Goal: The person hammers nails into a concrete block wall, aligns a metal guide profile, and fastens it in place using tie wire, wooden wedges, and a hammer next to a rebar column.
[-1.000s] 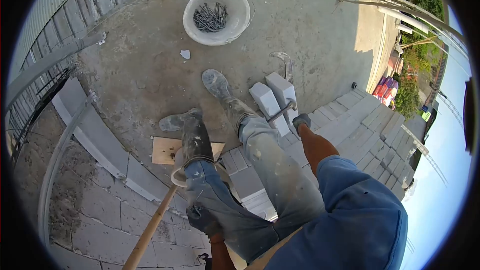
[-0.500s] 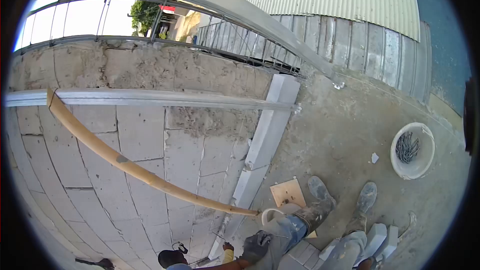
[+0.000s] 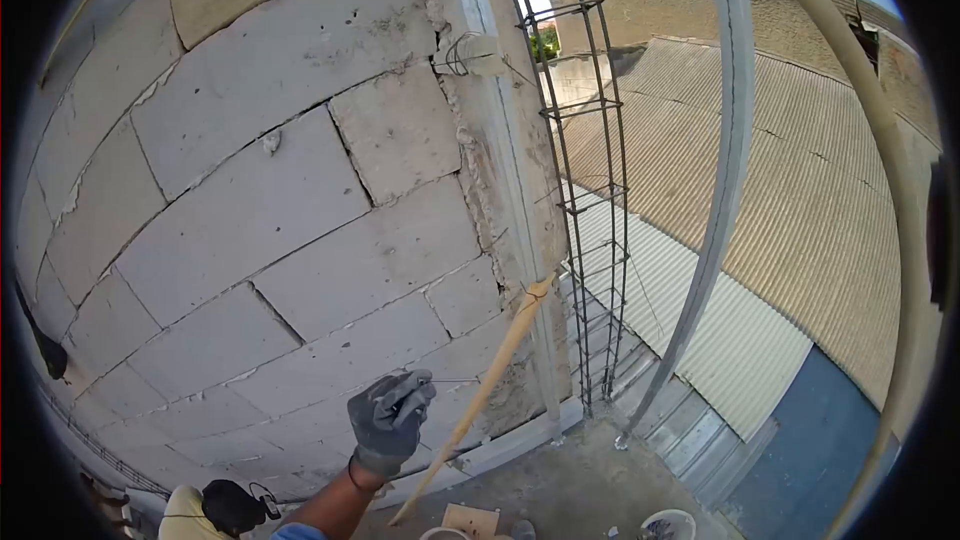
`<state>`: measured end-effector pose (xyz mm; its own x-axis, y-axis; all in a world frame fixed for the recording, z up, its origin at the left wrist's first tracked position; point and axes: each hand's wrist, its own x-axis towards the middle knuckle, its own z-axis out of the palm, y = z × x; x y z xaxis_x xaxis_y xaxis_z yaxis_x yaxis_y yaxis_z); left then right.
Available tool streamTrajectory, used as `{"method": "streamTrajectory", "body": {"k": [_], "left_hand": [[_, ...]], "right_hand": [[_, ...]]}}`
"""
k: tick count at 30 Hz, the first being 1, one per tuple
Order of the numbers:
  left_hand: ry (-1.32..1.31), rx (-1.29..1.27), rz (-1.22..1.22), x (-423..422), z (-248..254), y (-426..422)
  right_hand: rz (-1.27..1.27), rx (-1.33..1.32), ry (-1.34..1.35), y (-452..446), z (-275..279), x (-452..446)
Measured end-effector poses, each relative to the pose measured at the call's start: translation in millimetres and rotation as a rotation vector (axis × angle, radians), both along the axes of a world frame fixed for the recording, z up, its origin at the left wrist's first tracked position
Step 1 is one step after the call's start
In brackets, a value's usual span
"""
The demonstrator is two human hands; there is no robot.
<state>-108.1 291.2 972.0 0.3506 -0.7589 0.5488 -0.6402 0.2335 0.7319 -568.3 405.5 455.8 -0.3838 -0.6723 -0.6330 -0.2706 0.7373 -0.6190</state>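
Observation:
My left hand [image 3: 392, 415], in a dark grey glove, is raised in front of the block wall [image 3: 300, 200]. Its fingers are pinched together on a thin, straight metal piece [image 3: 456, 380] that looks like a nail or wire and points right. Just right of the hand, a wooden pole [image 3: 490, 375] leans up to a metal channel [image 3: 520, 190] standing along the wall's edge. Wire ties the pole's top end near the channel. My right hand is out of view.
A co-worker's dark head [image 3: 230, 507] is low at the left. A rebar column [image 3: 590, 140] and another metal channel [image 3: 715, 200] stand to the right, with a curved pole [image 3: 890, 140] beyond. A white bucket [image 3: 672, 520] and a board [image 3: 470, 520] are on the floor.
The view has swung up from the floor and my legs to the wall. My left hand has risen from near my leg to in front of the blocks. My right hand has left view.

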Motion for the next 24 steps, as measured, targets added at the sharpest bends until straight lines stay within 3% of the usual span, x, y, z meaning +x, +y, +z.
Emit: {"method": "streamTrajectory", "body": {"k": [1, 2, 3, 4, 5, 6, 7, 9, 12, 20, 24], "left_hand": [[-0.445, -0.214, 0.031, 26.4, 52.4, -16.2], [-0.353, -0.367, 0.085, 43.1, 93.6, -43.0], [-0.508, -0.555, 0.030, 63.8, 139.2, -69.3], [-0.396, -0.572, 0.007, 73.8, 178.9, -94.6], [-0.338, -0.621, -0.095, 97.7, 240.8, -153.5], [-0.356, -0.656, -0.114, 96.8, 266.0, -176.0], [-0.541, -0.819, -0.061, 105.6, 285.2, -206.7], [-0.623, -0.946, -0.009, 113.6, 306.4, -255.5], [-0.697, -0.932, 0.066, 116.8, 316.3, -291.7], [-0.900, -0.919, 0.147, 128.2, 323.2, -329.2], [-0.973, -0.918, 0.153, 129.4, 324.5, -332.0]], "right_hand": [[0.044, -0.066, 0.017, -13.9, 17.9, 6.2], [0.119, -0.164, 0.056, -37.0, 24.4, 12.9], [0.227, -0.291, 0.141, -61.2, 17.0, 20.8], [0.376, -0.454, 0.317, -86.6, -37.3, 16.2], [0.263, -0.432, 0.054, -102.3, 74.7, 63.3], [0.124, -0.401, -0.189, -117.8, 222.1, 121.4], [0.145, -0.439, -0.235, -123.2, 249.5, 140.8], [0.149, -0.480, -0.278, -129.8, 297.7, 179.7], [0.195, -0.539, -0.394, -131.5, 342.3, 224.2], [0.555, -0.772, -0.128, -159.4, 375.9, 269.0], [0.569, -0.732, -0.230, -187.4, 418.2, 286.4]]}}
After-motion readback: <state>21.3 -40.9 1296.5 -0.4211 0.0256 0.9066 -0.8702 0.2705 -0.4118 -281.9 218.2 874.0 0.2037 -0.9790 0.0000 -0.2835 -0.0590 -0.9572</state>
